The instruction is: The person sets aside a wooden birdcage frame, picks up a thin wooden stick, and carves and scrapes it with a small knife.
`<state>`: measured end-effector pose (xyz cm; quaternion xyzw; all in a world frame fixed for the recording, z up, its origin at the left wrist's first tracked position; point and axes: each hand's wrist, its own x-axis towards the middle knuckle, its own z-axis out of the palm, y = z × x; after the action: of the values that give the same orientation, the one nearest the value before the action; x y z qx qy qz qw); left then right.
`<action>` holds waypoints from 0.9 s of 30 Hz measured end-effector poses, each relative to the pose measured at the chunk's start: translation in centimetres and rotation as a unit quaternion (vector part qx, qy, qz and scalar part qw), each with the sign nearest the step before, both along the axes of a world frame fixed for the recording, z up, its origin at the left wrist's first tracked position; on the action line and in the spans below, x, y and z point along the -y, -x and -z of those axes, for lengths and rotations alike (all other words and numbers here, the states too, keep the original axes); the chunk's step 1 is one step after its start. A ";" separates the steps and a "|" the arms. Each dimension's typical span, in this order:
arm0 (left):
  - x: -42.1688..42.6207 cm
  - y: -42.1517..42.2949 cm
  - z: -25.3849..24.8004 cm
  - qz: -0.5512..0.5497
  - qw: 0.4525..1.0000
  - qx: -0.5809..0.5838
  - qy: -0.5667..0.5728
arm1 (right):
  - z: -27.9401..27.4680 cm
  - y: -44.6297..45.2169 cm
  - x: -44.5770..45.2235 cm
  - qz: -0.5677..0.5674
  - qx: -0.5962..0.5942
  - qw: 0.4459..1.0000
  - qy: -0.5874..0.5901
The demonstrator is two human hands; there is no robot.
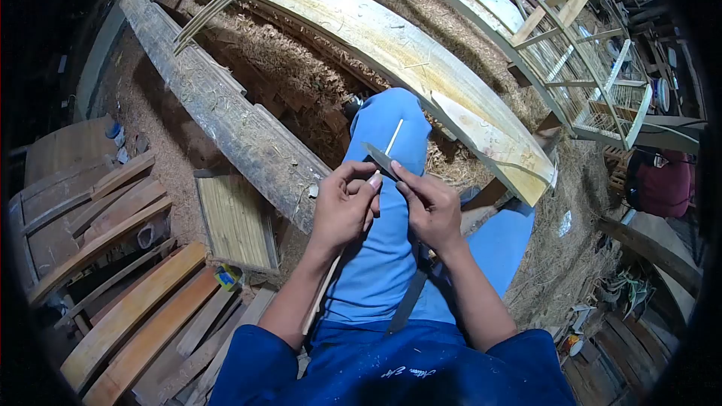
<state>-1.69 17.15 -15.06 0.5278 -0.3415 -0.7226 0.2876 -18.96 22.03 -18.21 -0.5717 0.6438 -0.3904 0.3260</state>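
Note:
Above my raised knee, my left hand (342, 207) is closed, thumb and fingers pinching a thin pale wooden strip (395, 135). The strip's far end sticks out past the blade over the blue trouser leg. A pale length (320, 297) runs along the inside of my left forearm; whether it is the same strip I cannot tell. My right hand (432, 210) grips a knife (377, 158), its pointed grey blade angled up and left across the strip. The knife's handle is hidden by my fingers. Between my thighs lies a dark flat band (410, 301).
A weathered plank (218, 109) slants along the left, and a long pale board (361, 26) curves beyond my knee. Curved wooden slats (135, 316) lie lower left. A slatted wooden frame (594, 68) stands upper right. Shavings (286, 53) cover the ground.

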 end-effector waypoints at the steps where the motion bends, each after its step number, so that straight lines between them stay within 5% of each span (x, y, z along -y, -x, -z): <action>1: -0.4 0.0 0.0 -0.011 1.000 0.000 0.002 | -0.1 -0.1 -0.1 0.002 -0.022 1.000 -0.002; 27: -1.0 -0.1 0.2 -0.029 0.999 -0.001 0.042 | -0.5 -0.1 -0.3 0.005 -0.035 0.999 0.007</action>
<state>-1.63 18.18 -15.23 0.5238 -0.3560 -0.6998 0.3305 -18.81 22.30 -17.67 -0.5844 0.6545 -0.3763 0.2975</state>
